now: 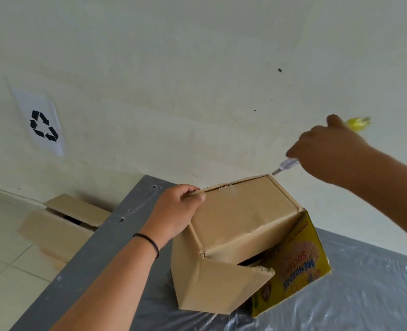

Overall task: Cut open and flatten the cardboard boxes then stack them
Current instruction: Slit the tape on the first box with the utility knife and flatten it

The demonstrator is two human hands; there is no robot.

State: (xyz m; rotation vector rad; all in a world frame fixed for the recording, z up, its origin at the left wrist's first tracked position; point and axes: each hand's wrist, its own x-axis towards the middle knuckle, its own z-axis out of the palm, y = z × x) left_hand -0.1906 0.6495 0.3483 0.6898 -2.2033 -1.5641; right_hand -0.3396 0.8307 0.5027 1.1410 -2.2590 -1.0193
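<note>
A cardboard box point(240, 237) is stood on the plastic-covered grey tabletop point(135, 206), tilted, with one flap hanging open at the front and a yellow printed panel on its right side. Its upper left edge is gripped by the left hand point(178, 211), fingers curled over the rim. A cutter point(286, 166) with a clear body and yellow end is held in the right hand point(326, 149), fingers wrapped round it; the blade tip is just beside the far top corner of the box, where a ragged cut line is seen along the edge. Contact cannot be confirmed. Risks judged from here: the blade may be run along that same edge toward the left fingers, which lie on it; the tilted box may be slid on the slick plastic under pressure; the seam may be torn rather than cut. Another opened box point(61, 220) is seen on the floor, left of the tabletop.
</note>
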